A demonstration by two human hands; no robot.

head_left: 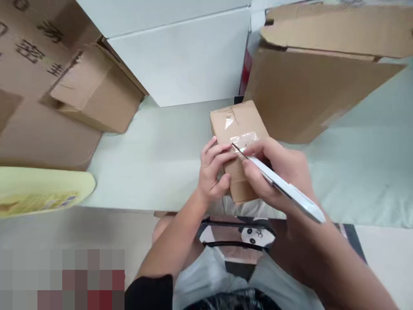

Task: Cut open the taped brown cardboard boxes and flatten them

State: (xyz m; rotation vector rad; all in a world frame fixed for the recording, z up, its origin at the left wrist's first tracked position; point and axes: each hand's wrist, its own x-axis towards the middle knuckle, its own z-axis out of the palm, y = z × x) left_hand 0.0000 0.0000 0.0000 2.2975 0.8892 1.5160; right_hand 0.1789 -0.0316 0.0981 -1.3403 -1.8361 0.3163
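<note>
A small brown cardboard box (240, 118) lies in front of me on a pale green surface, with clear tape (245, 138) across its top. My left hand (214, 170) rests against the box's left edge, fingers stretched out and apart over the top. My right hand (280, 172) is closed around a white utility knife (290, 191), tilted with its handle end towards me. The thin dark blade tip is at the tape, close to my left fingertips. I cannot tell whether it has gone into the tape.
A large cardboard box (300, 86) stands behind to the right, a white panel (187, 56) at the back. More cardboard boxes (106, 94) are on the left, near a yellow-green object (41, 181). A panda-print item (254, 236) lies below the surface's front edge (129, 208).
</note>
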